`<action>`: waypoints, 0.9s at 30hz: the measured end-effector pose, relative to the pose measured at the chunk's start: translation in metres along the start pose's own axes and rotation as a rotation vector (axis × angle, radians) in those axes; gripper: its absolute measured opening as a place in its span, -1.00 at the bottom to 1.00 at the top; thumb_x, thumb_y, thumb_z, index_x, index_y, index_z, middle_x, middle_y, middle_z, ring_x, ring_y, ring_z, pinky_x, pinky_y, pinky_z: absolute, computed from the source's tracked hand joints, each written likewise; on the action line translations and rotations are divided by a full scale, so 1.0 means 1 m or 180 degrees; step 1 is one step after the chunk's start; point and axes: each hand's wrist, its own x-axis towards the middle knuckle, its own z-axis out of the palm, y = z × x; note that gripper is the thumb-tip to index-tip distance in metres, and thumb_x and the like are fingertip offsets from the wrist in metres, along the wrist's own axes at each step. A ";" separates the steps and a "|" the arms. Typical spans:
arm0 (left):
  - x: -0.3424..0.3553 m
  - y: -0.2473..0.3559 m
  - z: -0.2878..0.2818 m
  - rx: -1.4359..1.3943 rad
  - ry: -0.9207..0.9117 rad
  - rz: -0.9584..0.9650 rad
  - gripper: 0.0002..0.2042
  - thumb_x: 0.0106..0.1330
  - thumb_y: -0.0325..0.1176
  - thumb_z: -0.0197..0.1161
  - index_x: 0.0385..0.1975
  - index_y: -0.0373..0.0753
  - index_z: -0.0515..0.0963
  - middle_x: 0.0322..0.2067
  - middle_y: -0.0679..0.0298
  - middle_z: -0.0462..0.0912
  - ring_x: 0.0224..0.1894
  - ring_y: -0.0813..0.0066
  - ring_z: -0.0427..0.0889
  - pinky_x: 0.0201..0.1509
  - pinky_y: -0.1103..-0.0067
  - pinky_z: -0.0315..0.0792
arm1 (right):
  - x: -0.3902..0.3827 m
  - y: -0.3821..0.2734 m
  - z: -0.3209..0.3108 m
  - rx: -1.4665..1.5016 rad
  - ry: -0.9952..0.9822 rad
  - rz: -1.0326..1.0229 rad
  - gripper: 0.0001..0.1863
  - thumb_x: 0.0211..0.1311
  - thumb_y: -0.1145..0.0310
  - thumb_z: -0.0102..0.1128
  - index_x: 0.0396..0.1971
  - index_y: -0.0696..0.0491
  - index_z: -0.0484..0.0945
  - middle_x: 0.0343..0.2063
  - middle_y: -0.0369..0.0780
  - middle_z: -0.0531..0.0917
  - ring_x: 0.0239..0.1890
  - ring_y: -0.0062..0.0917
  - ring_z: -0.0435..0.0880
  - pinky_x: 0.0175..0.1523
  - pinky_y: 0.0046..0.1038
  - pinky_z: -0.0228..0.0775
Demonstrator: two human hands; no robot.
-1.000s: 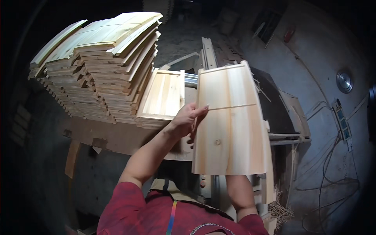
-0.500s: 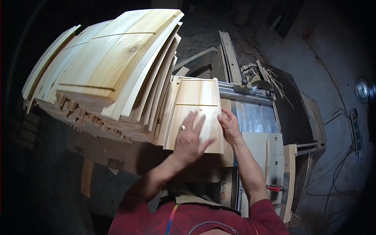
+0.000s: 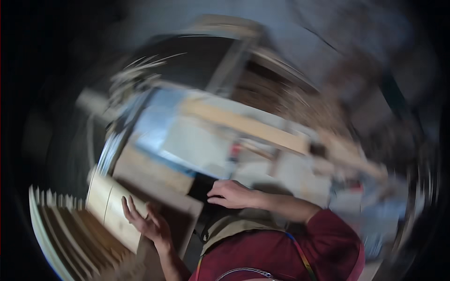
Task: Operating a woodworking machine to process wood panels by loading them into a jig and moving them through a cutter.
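A heavily motion-blurred view looking down from a person's head over a woodworking bench. The landmark here is the pale wooden panel [image 3: 111, 213], low on the left side.

Left of the panel, at the picture's lower left edge, a stack of similar wooden boards [image 3: 61, 225] shows as a fan of thin pale edges. The panel leans against or lies just beside this stack; blur hides which. Its long axis runs diagonally, from upper left down to lower right.

At the panel's lower right end is the left hand [image 3: 146, 222], open, fingers spread and pointing up toward the panel. The fingertips appear to touch or nearly touch its face; the hand is not closed around anything.

Right of the panel, and higher, the right hand [image 3: 232, 193] rests with loosely curled fingers on the edge of the bench top [image 3: 187, 145], beside a dark patch. Whether it grips anything cannot be told. It is well apart from the panel, so the left hand is clearly the nearer one, with the panel lying up and to the left of its palm.

Further right, a long pale wooden strip [image 3: 243, 124] crosses the bench diagonally. The person's dark red sleeve [image 3: 328, 234] fills the lower right.
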 end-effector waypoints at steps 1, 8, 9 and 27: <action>0.019 0.053 0.010 -0.0649 -0.0071 0.0644 -0.48 0.64 -0.10 0.11 0.33 -0.46 0.47 0.30 -0.18 0.53 0.34 -0.14 0.55 0.32 0.17 0.51 | -0.047 0.018 -0.008 -0.0036 -0.0229 0.0399 -0.72 0.39 0.17 0.37 -0.13 0.08 0.76 -0.20 -0.08 0.73 -0.05 -0.13 0.71 0.03 -0.16 0.58; 0.004 0.543 0.188 -0.3092 -0.1528 0.3525 -0.82 0.34 -0.51 0.43 -0.08 -0.24 0.69 -0.20 0.10 0.79 -0.20 0.15 0.80 -0.07 0.42 0.65 | -0.402 0.006 -0.068 0.0108 0.1368 0.2243 -0.64 0.31 0.11 0.46 -0.08 0.07 0.77 -0.21 -0.06 0.76 -0.12 -0.10 0.76 -0.03 -0.14 0.60; -0.030 0.606 0.210 -0.3140 -0.2206 0.3706 -0.71 0.35 -0.42 0.45 0.05 -0.19 0.68 -0.13 0.09 0.78 -0.10 0.08 0.79 -0.02 0.38 0.65 | -0.437 0.000 -0.062 0.0171 0.1777 0.2373 -0.62 0.29 0.10 0.49 -0.06 0.07 0.76 -0.22 -0.07 0.76 -0.14 -0.11 0.76 -0.05 -0.15 0.61; 0.027 0.662 0.313 -0.2306 -0.2097 0.2573 -0.71 0.58 -0.20 0.19 -0.32 -0.28 0.64 -0.38 -0.08 0.72 -0.29 -0.10 0.71 -0.18 0.20 0.58 | -0.417 0.051 -0.446 -0.1361 0.3521 0.2633 -0.30 0.25 -0.15 0.49 0.05 0.22 0.62 -0.21 -0.06 0.76 -0.16 -0.33 0.73 0.01 -0.30 0.58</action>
